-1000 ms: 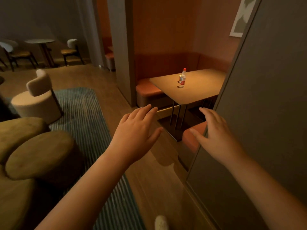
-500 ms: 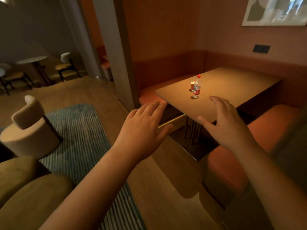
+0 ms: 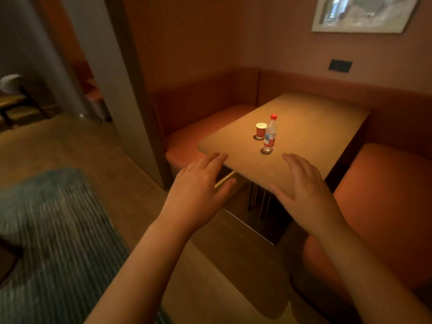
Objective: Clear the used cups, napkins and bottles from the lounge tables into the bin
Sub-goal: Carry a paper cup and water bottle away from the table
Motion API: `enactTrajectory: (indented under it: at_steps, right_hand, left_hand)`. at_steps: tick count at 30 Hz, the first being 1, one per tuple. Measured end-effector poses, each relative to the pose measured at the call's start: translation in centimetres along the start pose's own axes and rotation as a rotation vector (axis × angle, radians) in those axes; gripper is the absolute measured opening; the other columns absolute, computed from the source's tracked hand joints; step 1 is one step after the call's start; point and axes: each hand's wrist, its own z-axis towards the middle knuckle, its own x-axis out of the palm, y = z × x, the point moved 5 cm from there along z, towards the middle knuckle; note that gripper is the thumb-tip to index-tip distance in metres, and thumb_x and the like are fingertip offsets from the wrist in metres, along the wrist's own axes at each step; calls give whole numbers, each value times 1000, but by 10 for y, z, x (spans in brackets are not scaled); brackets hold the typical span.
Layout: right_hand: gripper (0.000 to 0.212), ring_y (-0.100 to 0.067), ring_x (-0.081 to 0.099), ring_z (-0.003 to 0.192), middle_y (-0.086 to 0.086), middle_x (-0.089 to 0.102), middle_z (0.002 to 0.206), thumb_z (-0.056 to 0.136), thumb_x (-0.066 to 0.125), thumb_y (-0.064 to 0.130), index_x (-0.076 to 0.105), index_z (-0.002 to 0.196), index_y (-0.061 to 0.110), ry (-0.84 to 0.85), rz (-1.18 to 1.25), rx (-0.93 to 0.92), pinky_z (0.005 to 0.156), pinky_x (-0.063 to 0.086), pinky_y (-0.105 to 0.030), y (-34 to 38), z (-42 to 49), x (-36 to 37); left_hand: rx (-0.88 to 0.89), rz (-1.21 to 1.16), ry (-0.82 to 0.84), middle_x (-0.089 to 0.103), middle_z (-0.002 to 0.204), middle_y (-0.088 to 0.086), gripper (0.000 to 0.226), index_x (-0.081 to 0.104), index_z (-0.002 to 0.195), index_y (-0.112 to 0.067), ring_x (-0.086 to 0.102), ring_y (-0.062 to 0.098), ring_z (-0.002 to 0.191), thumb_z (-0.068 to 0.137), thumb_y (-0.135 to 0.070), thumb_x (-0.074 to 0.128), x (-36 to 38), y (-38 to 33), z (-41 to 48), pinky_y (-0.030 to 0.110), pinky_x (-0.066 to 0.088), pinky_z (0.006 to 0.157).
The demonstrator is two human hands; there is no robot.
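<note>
Upright bottle, red cap uppermost.

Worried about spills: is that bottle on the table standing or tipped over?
Upright: the bottle stands on its base on the table, red cap on top.

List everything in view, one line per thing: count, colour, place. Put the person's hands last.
bottle: 1, clear, red cap, red-and-blue label; upright on the table, nearer than the cup
cup: 1, red, pale inside; upright on the table, just behind-left of the bottle
table: 1, tan wood; in the booth
left seat: 1, orange; left of the table
right seat: 1, orange; right of the table
rug: 1, blue-green striped; floor, lower left
picture: 1, pale frame; wall, upper right
wall plate: 1, dark; wall above the booth back
left hand: 1, open, empty; by the table's near corner
right hand: 1, open, empty; at the table's near edge
</note>
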Motion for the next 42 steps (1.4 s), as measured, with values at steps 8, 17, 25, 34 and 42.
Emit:
enactTrajectory:
  at_steps: [8, 17, 25, 34, 42]
  right_hand:
    - [72, -12, 20, 139, 5, 21, 155, 89, 58, 40, 19, 149, 29, 44, -30, 206, 107, 19, -26, -30, 101, 74]
    - [70, -16, 19, 141, 3, 19, 156, 91, 54, 44, 19, 149, 28, 14, -47, 354, 109, 25, -32, -138, 264, 125]
    - [70, -17, 21, 141, 3, 21, 156, 90, 55, 44, 21, 148, 27, 58, -27, 403, 109, 26, -34, -221, 405, 162]
    - [71, -16, 20, 142, 4, 20, 156, 90, 59, 37, 19, 149, 31, 149, -81, 463, 109, 29, -33, -288, 504, 208]
    - [70, -12, 20, 141, 8, 18, 156, 92, 57, 35, 17, 149, 34, 161, -77, 617, 108, 29, -28, -326, 546, 252]
  left_hand:
    - [122, -106, 73, 37, 148, -6, 58, 30, 146, -26, 35, 11, 134, 94, -45, 46, 63, 77, 147, 40, 36, 108]
    - [137, -80, 152, 28, 153, -6, 59, 23, 148, -29, 29, 11, 138, 96, -46, 43, 177, 117, 333, 32, 30, 109]
    - [62, -29, 273, 28, 153, -7, 58, 21, 148, -30, 31, 12, 137, 96, -46, 42, 272, 131, 477, 32, 35, 108]
    - [5, -104, 337, 36, 148, -7, 52, 31, 144, -29, 37, 13, 133, 96, -35, 49, 367, 149, 587, 33, 34, 107]
    - [136, -113, 496, 47, 138, -5, 48, 40, 139, -25, 48, 13, 122, 93, -29, 54, 472, 175, 670, 30, 40, 97]
